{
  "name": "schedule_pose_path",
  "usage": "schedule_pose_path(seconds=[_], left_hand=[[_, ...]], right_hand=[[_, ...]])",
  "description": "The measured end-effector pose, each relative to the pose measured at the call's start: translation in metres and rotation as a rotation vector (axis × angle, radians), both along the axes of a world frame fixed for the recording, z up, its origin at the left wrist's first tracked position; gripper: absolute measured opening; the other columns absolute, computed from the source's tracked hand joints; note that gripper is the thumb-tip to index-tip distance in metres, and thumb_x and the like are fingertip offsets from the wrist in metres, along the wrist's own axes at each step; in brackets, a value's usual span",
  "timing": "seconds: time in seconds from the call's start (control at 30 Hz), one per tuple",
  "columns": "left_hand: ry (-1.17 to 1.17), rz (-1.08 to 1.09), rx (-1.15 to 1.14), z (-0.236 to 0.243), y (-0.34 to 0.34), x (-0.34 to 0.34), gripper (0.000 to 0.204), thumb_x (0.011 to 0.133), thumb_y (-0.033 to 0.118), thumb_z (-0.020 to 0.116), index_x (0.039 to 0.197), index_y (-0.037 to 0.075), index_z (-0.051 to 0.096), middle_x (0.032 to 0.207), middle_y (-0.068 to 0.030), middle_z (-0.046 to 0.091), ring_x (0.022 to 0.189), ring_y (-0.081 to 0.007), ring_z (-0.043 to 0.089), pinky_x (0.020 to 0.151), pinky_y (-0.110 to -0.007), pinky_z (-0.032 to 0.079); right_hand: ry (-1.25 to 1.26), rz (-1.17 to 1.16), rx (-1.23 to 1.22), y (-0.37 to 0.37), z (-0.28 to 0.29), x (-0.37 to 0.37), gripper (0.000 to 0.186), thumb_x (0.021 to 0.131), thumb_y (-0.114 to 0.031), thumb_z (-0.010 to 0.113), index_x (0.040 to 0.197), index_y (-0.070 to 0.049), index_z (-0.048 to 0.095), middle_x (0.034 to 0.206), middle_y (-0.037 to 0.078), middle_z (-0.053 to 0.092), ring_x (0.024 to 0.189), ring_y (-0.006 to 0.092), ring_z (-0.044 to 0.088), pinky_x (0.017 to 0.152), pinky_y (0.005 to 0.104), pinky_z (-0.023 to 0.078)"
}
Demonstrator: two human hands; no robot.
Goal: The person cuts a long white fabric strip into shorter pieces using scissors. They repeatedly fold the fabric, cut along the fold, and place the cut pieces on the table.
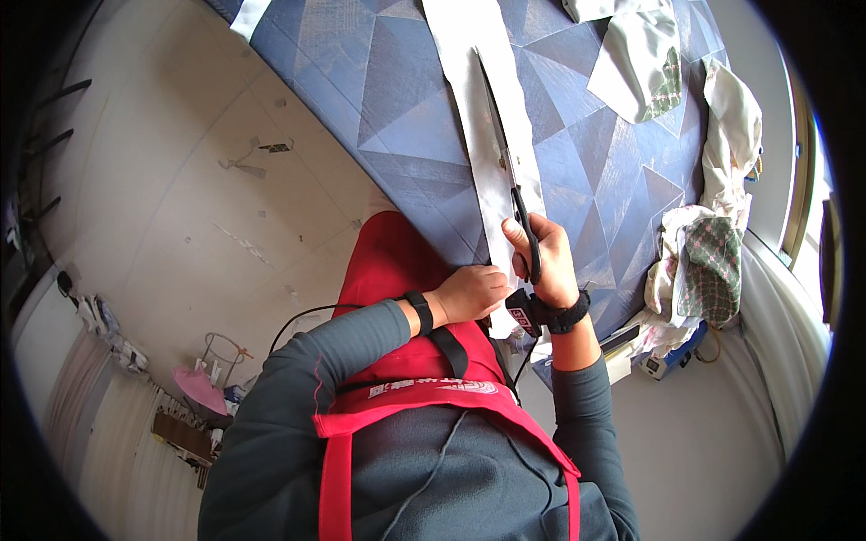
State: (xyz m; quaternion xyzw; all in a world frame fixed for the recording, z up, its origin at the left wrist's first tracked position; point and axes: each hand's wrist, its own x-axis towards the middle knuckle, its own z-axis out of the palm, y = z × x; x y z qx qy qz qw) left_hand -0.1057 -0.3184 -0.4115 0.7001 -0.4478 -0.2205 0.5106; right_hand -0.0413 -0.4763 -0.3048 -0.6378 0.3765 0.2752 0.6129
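A long white fabric strip [475,99] runs from the far edge of the picture down to the table's near edge. My right hand [552,261] is closed around the black handles of a large pair of scissors [507,162]. Their long blades lie over the strip, pointing away from me, and look nearly together. Whether they are cutting the cloth cannot be made out. At the strip's near end, my left hand [474,292] has its fingers curled closed on the left edge of the cloth. Its fingertips are partly hidden.
A blue triangle-patterned cover [406,81] lies on the table. White and green-checked cloth pieces [637,72] rest at the far right, with more bunched cloth [708,261] along the right edge. A small dark device [521,313] with a cable hangs by my right wrist. Scraps [275,147] dot the floor.
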Motion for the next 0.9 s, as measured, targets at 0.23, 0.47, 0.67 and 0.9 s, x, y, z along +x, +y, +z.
schedule_pose_path(seconds=[0.23,0.47,0.67,0.9], left_hand=[[0.153,-0.072,0.092,0.044,0.018,0.048,0.025,0.081,0.03,0.074,0.089,0.007,0.067,0.089,-0.0092,0.062,0.089,-0.0297,0.064,0.077,-0.043,0.054],[-0.173,0.448,0.045,0.043,0.051,0.171,0.014,0.078,0.011,0.074,0.091,0.009,0.072,0.091,-0.0062,0.066,0.085,-0.0261,0.066,0.074,-0.038,0.055],[-0.369,0.582,0.077,0.028,0.043,0.232,0.018,0.083,0.01,0.071,0.1,0.009,0.073,0.108,-0.0048,0.069,0.104,-0.0276,0.064,0.09,-0.041,0.051],[-0.364,0.507,0.119,0.017,0.045,0.241,0.016,0.081,0.012,0.071,0.097,0.011,0.072,0.105,-0.0016,0.067,0.107,-0.0229,0.062,0.091,-0.039,0.049]], right_hand=[[-0.011,-0.019,0.089,0.0,-0.001,0.014,0.043,0.091,-0.043,0.079,0.09,-0.004,0.06,0.059,-0.007,0.048,0.047,0.0032,0.044,0.043,0.0222,0.033],[0.0,-0.003,0.052,0.001,-0.005,0.039,0.041,0.09,-0.04,0.08,0.089,-0.004,0.062,0.059,-0.006,0.049,0.046,0.0035,0.045,0.043,0.0224,0.033],[0.01,-0.015,0.04,0.005,0.001,0.049,0.039,0.091,-0.038,0.081,0.085,-0.004,0.062,0.057,-0.005,0.05,0.045,0.0043,0.046,0.043,0.0224,0.033],[-0.021,-0.028,0.08,0.009,-0.007,0.073,0.04,0.09,-0.041,0.08,0.09,-0.006,0.061,0.057,-0.006,0.048,0.047,0.0037,0.043,0.044,0.0217,0.033]])
